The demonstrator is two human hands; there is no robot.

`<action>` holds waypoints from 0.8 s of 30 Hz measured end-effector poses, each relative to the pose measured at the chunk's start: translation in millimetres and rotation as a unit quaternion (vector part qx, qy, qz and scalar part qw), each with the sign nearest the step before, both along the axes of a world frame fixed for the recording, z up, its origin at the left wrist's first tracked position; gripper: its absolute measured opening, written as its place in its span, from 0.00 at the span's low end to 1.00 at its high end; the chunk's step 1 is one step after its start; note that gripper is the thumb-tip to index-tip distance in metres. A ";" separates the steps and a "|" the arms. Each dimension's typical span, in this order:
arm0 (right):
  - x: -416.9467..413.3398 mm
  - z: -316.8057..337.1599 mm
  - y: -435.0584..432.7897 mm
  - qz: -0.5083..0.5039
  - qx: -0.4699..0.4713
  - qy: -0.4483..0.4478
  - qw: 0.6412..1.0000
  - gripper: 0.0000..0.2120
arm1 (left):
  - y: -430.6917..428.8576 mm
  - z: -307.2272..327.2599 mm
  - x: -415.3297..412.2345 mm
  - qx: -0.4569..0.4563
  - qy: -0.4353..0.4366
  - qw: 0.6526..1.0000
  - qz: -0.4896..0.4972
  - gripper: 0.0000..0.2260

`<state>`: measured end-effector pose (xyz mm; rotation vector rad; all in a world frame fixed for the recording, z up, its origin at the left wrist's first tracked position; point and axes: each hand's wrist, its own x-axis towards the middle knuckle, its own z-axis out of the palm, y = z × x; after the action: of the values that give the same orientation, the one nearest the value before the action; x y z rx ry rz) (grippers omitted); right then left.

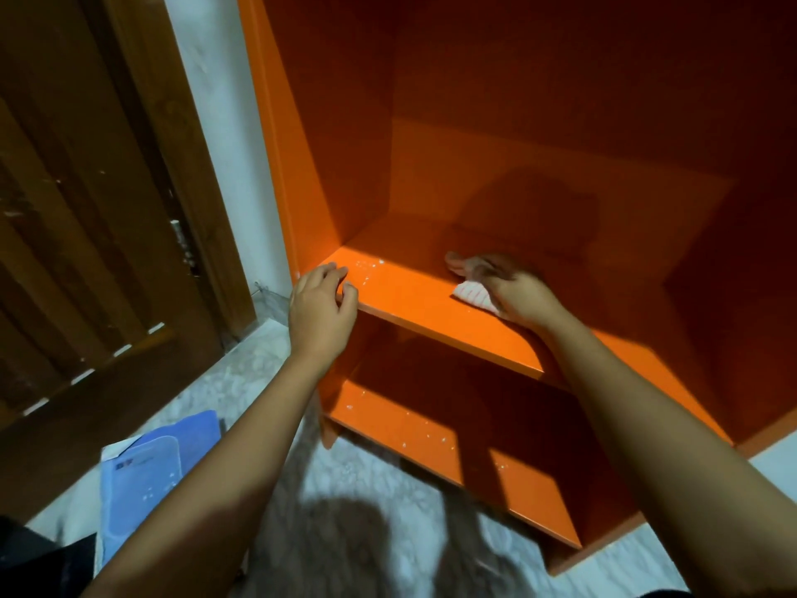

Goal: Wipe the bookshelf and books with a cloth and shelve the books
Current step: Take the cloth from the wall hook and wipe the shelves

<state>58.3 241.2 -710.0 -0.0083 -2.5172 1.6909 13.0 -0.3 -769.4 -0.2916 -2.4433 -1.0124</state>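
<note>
Head view: right hand point(519, 293) grips a striped cloth point(473, 295) against an orange shelf board point(414, 291); left hand point(321, 308) curls over its front edge

A bright orange bookshelf point(414, 293), a white cloth point(473, 295) with pale red stripes, blue books point(142, 481) on a mottled grey floor point(388, 489), a dark brown door point(86, 209).

The single head-worn camera is looking forward and steeply down from close range, facing into the orange bookshelf point(409, 295), which is filling the upper right of the view. Its wide lens is bending the edges, taking in the wooden door point(86, 209) at left and the pale floor point(379, 476) below.
</note>
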 end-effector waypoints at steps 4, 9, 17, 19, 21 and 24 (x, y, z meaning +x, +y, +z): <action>7.5 -3.7 -12.9 -0.005 0.158 0.066 0.985 0.11 | -4.7 7.2 0.6 -0.017 -0.005 1.000 -0.010 0.15; 8.8 -10.6 -42.3 0.053 0.233 0.134 0.962 0.10 | -10.5 24.4 1.1 0.022 -0.038 0.998 -0.035 0.13; -28.3 -6.7 -68.4 0.075 0.085 0.212 0.971 0.13 | -33.7 91.4 -2.8 0.217 0.227 0.949 -0.010 0.09; -51.7 -3.5 -66.8 0.077 -0.101 0.110 0.986 0.12 | -35.8 104.8 -12.2 0.225 0.236 0.945 -0.006 0.13; -76.4 -4.8 -63.6 0.056 -0.198 0.024 0.978 0.10 | -35.5 108.8 -24.7 0.208 0.204 0.956 -0.036 0.19; -109.8 -9.6 -63.4 0.031 -0.168 0.004 0.985 0.14 | -40.0 103.5 -41.6 0.180 0.164 0.962 -0.126 0.24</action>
<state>-51.5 177.7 -719.6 0.0479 -2.2153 2.1140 -28.6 -40.3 -665.8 -0.6032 -1.9149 -1.3694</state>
